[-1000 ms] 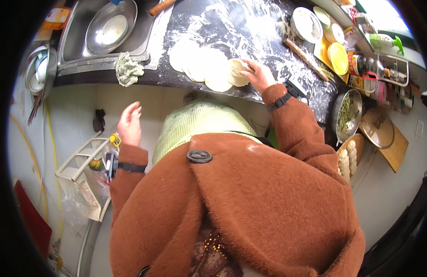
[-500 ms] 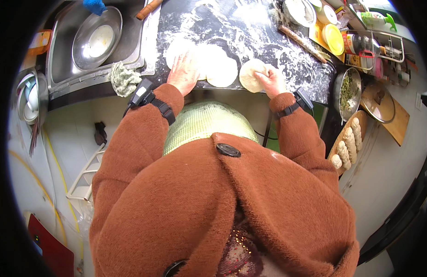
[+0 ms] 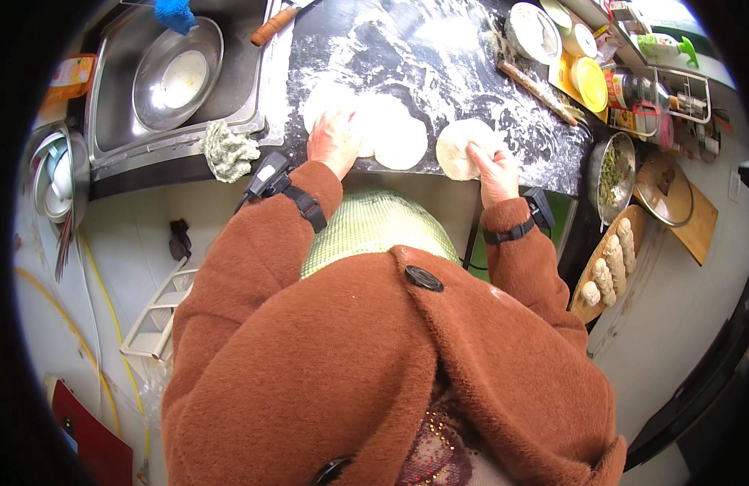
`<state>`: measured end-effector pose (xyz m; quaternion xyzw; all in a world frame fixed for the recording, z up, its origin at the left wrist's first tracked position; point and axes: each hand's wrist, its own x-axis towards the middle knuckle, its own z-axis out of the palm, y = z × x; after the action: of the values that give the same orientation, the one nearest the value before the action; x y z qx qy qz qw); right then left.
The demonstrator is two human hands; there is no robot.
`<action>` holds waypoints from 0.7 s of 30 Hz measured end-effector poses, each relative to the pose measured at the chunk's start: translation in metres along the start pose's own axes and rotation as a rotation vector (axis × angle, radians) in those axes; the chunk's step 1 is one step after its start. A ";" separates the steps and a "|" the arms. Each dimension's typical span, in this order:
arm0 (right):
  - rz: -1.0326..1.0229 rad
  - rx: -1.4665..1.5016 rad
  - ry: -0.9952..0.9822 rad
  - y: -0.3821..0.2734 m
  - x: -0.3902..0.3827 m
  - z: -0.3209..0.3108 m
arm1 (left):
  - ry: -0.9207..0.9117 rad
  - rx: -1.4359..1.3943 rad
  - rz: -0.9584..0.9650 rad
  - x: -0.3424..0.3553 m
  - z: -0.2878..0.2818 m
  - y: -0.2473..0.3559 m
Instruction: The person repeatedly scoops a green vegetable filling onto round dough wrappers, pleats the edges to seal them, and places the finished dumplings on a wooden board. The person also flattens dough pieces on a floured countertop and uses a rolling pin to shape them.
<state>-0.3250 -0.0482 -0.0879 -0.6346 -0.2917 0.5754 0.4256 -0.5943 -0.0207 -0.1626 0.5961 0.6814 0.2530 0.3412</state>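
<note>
Several flat, pale dough rounds lie near the front edge of a floured black worktop. My left hand (image 3: 334, 144) is at the leftmost round (image 3: 326, 100), its fingers bent and closed at the near edge. Beside it, two overlapping dough rounds (image 3: 400, 143) lie to the right; glare washes out their borders. Farther right, my right hand (image 3: 497, 172) pinches the right edge of a separate dough round (image 3: 462, 151) between thumb and fingers. Both wrists wear black straps with small boxes.
At left, a sink (image 3: 115, 97) holds a metal bowl (image 3: 203, 49); a crumpled cloth (image 3: 229, 151) lies on its edge. A wooden-handled tool (image 3: 273, 27) is behind. Rightward are a rolling pin (image 3: 538, 93), flour bowl (image 3: 533, 34), pan of chopped greens (image 3: 610, 174) and board of dough twists (image 3: 614, 257).
The whole view has shifted slightly, with the worktop lower and farther right. My left fingers, flatter before, are now more bent. My right hand keeps its pinch on the separate dough round.
</note>
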 end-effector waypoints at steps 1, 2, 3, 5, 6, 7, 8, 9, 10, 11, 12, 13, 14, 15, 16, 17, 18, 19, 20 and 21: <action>0.007 0.026 -0.001 -0.001 0.000 0.001 | 0.026 0.009 0.033 0.000 -0.001 0.000; 0.013 0.069 -0.019 -0.002 -0.001 0.002 | 0.027 0.063 0.077 -0.002 -0.002 0.000; 0.046 0.087 0.010 -0.003 0.000 0.003 | 0.052 0.102 0.150 -0.004 -0.003 0.000; 0.023 0.111 -0.039 -0.004 0.001 0.003 | 0.071 0.171 0.296 -0.009 -0.001 0.001; 0.032 0.127 -0.047 -0.005 0.002 0.003 | 0.062 0.203 0.368 -0.015 0.002 0.002; 0.023 0.146 -0.053 -0.006 0.002 0.003 | 0.052 0.235 0.437 -0.020 0.004 0.002; 0.030 0.167 -0.045 -0.007 0.003 0.003 | 0.038 0.207 0.444 -0.023 0.005 0.001; 0.037 0.188 -0.034 -0.008 0.003 0.003 | 0.023 0.177 0.453 -0.026 0.007 -0.001; 0.052 0.218 -0.026 -0.009 0.003 0.004 | 0.006 0.147 0.460 -0.028 0.008 -0.003; 0.032 0.229 -0.038 -0.010 0.003 0.003 | 0.095 0.065 0.449 -0.025 0.009 -0.004; 0.042 0.225 -0.021 -0.010 0.004 0.004 | 0.105 0.035 0.426 -0.025 0.008 -0.007; 0.047 0.231 -0.023 -0.011 0.004 0.004 | 0.091 0.002 0.394 -0.025 0.007 -0.009; 0.049 0.246 -0.031 -0.011 0.004 0.004 | 0.100 -0.042 0.354 -0.025 0.006 -0.009; 0.056 0.236 -0.017 -0.011 0.004 0.005 | 0.063 -0.063 0.334 -0.026 0.006 -0.009; 0.058 0.236 -0.011 -0.011 0.004 0.006 | 0.052 -0.094 0.306 -0.027 0.005 -0.008; 0.068 0.238 0.001 -0.011 0.005 0.007 | 0.042 -0.123 0.280 -0.027 0.005 -0.008; 0.053 0.246 -0.004 -0.012 0.004 0.007 | 0.056 -0.150 0.268 -0.028 0.005 -0.008; 0.048 0.254 -0.002 -0.012 0.004 0.007 | 0.069 -0.178 0.255 -0.028 0.005 -0.008; 0.047 0.262 0.006 -0.013 0.004 0.007 | 0.105 -0.222 0.264 -0.029 0.006 -0.008; 0.041 0.271 0.005 -0.015 0.004 0.007 | 0.054 -0.377 0.150 -0.027 0.006 -0.010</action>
<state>-0.3293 -0.0369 -0.0767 -0.5785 -0.1972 0.6166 0.4963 -0.5946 -0.0496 -0.1697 0.5636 0.5845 0.4168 0.4087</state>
